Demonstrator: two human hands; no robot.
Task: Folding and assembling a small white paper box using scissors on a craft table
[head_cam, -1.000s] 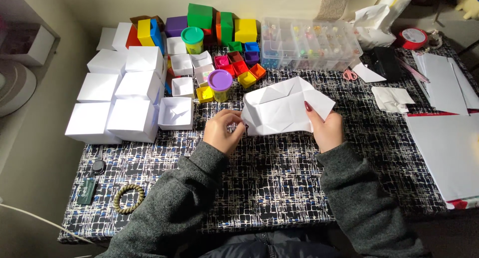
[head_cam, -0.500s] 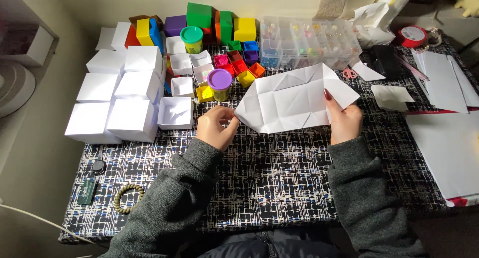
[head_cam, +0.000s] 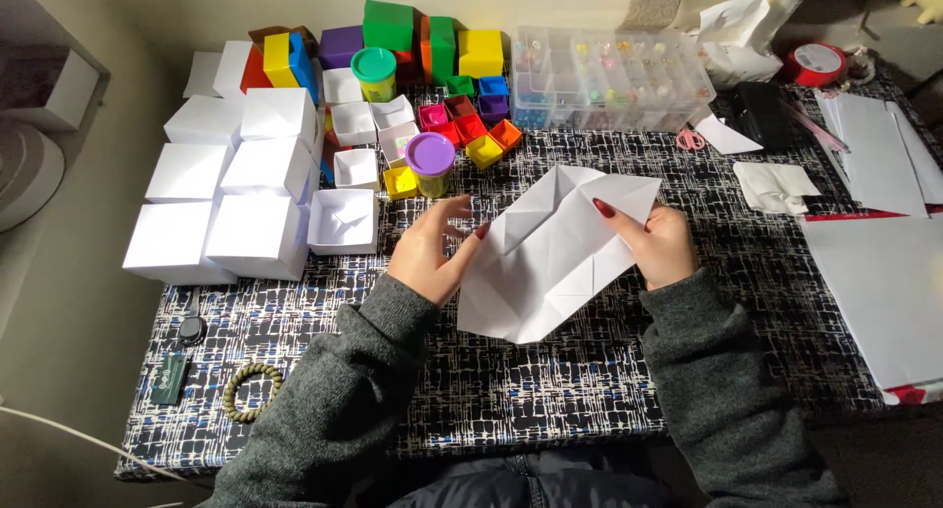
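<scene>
Right hand (head_cam: 660,245) and left hand (head_cam: 432,253) hold creased white paper (head_cam: 550,257) (fingertips hidden behind).

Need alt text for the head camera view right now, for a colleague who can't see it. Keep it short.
Two hands, the left hand and the right hand, hold a creased white paper sheet by its side edges above a black-and-white patterned table. To the left stand white paper boxes; behind are small coloured boxes, a purple-lidded tub and a clear compartment case.
</scene>
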